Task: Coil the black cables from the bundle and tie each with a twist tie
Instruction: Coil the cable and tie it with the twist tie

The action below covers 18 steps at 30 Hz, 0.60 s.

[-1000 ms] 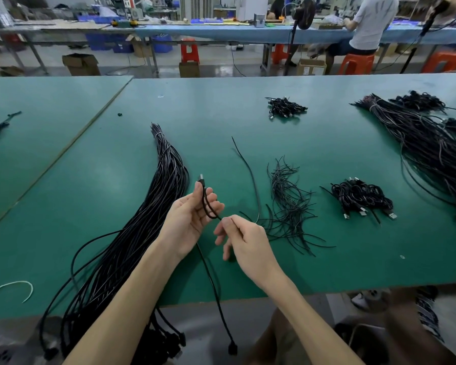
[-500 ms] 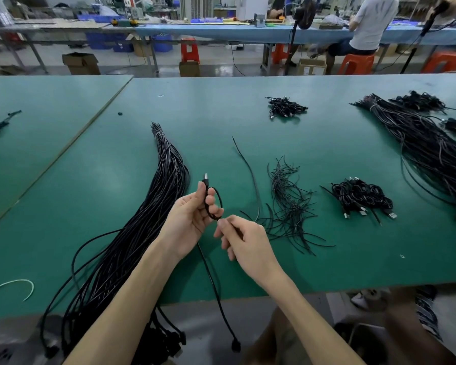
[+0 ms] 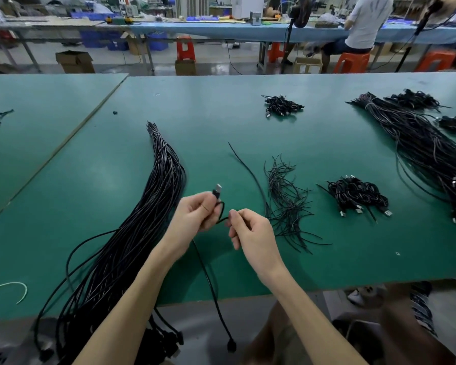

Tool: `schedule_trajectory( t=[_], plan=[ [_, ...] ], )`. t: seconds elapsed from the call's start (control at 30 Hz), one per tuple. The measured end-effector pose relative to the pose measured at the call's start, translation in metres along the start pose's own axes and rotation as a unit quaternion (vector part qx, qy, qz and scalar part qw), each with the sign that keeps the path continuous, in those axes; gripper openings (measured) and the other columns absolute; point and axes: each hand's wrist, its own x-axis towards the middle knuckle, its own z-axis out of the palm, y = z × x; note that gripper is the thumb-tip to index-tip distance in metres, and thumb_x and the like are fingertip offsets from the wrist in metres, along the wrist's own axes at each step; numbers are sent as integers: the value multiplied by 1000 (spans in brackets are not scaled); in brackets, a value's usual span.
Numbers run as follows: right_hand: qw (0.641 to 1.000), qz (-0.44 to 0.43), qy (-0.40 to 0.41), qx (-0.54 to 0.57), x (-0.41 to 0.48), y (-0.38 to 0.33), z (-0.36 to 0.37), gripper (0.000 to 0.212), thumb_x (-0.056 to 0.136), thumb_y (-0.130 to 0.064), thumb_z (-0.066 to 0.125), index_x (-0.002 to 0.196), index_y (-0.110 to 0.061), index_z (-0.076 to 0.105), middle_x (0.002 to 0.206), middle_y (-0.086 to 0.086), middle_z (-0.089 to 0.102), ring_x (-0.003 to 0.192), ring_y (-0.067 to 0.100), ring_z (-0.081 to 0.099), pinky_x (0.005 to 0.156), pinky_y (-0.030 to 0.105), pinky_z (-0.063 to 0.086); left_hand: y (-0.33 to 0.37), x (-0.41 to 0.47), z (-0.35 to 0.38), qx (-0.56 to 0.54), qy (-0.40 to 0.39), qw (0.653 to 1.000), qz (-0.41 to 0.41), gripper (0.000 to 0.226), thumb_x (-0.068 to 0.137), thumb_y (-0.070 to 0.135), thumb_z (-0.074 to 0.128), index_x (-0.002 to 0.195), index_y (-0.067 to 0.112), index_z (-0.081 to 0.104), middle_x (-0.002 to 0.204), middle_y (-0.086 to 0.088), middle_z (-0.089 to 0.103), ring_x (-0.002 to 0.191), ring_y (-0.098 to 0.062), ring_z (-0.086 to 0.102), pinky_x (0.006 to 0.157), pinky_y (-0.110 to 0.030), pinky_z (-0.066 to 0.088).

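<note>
Right hand [image 3: 250,230] has risen beside left hand [image 3: 195,217] — both grips pinch cable [image 3: 208,279] trailing over table edge [image 3: 248,295].

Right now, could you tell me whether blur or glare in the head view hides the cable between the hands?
Head view: no, the cable and plug read clearly between left hand and right hand; left wrist slightly motion-blurred; pale glints streak the bundle; wide-angle stretch toward the frame's edges; background soft.
</note>
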Motion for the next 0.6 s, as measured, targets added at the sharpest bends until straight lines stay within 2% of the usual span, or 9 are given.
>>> schedule_trajectory(
  t=[0.1, 0.2, 0.27, 0.37, 0.5, 0.6],
  plan=[
    [1000, 8, -4, -15, 1, 1, 1, 31, 109, -24, 50, 85, -11, 66, 67, -4, 63, 52, 11, 53, 57, 28, 48, -5, -2, 6, 181, -3, 981, 64, 32, 102, 26, 55, 73, 14, 61, 57, 1, 59, 49, -14, 49, 49, -24, 39],
    [999, 5, -5, -35, 1, 2, 2, 27, 110, -20, 46, 90, -18, 65, 68, -2, 67, 52, 11, 57, 59, 36, 50, -10, -5, 7, 371, 22, 918, 140, 22, 102, 23, 63, 85, 11, 69, 66, 7, 67, 55, -14, 59, 55, -31, 50],
    [1000, -1, 2, -30, 1, 3, 2, 25, 109, -17, 45, 95, -21, 65, 72, 1, 70, 54, 13, 61, 54, 30, 48, -9, -8, 8, 450, 47, 876, 166, 20, 102, 28, 63, 95, 11, 73, 72, 5, 70, 59, -16, 62, 58, -38, 52],
    [999, -3, 11, -31, 2, 3, 2, 24, 109, -14, 45, 101, -24, 66, 74, 3, 71, 58, 15, 65, 53, 22, 44, -6, -9, 13, 494, 62, 846, 192, 22, 101, 33, 63, 98, 15, 74, 78, 6, 72, 65, -13, 64, 62, -34, 53],
    [1000, -9, 20, -16, 3, 5, 1, 26, 110, -12, 44, 102, -21, 66, 78, 8, 71, 62, 36, 65, 51, 35, 44, -7, -8, 17, 463, 60, 867, 173, 15, 101, 26, 64, 103, 14, 74, 87, 6, 77, 75, -10, 68, 71, -26, 52],
    [998, -32, 45, -23, 2, 5, 0, 27, 110, -11, 44, 103, -21, 68, 72, 4, 69, 54, 24, 63, 52, 24, 43, -7, -9, 18, 452, 56, 872, 180, 19, 98, 24, 62, 107, 12, 73, 91, 4, 78, 85, -11, 66, 72, -17, 48]
  ],
)
